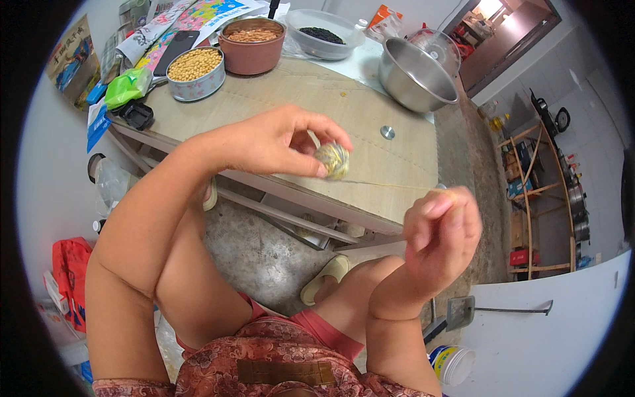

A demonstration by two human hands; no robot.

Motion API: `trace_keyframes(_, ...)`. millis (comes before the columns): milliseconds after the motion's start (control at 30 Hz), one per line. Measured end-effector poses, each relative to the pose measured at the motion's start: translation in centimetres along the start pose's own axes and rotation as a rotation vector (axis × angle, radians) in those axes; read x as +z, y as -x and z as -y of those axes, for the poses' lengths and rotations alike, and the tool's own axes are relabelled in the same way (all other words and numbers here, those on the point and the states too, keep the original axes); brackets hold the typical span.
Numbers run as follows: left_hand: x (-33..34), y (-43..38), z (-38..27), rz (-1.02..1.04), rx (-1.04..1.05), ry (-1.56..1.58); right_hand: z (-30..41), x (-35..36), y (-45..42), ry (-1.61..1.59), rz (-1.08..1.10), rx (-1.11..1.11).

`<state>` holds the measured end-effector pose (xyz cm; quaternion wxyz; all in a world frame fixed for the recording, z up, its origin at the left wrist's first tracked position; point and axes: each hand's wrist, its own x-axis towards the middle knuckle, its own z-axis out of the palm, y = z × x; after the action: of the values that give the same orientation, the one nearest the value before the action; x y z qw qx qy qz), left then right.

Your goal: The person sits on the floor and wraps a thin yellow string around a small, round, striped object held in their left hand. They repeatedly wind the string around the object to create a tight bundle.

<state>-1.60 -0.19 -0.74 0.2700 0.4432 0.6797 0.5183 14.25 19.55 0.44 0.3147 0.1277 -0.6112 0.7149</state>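
Between the thumb and fingers of my left hand [292, 144] is a small ball of yellow and grey yarn [333, 161], held above the front part of the table. A thin strand of yarn [387, 185] runs nearly straight from the ball across to my right hand [444, 233]. The right hand is raised past the table's near right corner, its fingers curled in on the strand, and looks slightly blurred. A small round metal disc [387, 132] lies on the wooden tabletop [367, 109], beyond and between the hands.
Along the table's back stand a tin of soybeans [196, 74], a reddish pot of nuts [253, 49], a plastic bowl with dark contents [320, 37] and a tilted steel basin [416, 74]. A smartphone [177, 52] lies at the left. A wooden rack [528, 198] stands at the right.
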Motion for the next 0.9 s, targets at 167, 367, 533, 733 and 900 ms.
trace_keyframes(167,1.0,0.7,-0.9,0.288,-0.073,0.111,-1.7,-1.9,-2.5,-0.095,-0.034,0.114)
trace_keyframes(367,2.6,0.2,-1.9,0.293,0.088,0.311,-4.9,-3.1,-4.0,-0.018,-0.038,0.245)
trace_keyframes(533,2.9,-0.1,-2.5,0.020,0.261,0.384,-7.0,-2.9,-4.3,0.060,-0.014,0.326)
trace_keyframes(733,2.0,-0.6,-1.9,-0.268,0.382,0.396,-8.9,-1.5,-3.5,0.058,0.073,0.448)
trace_keyframes(900,0.9,-0.6,-2.0,-0.520,0.423,0.387,-10.7,0.3,-2.0,0.169,0.216,0.550)
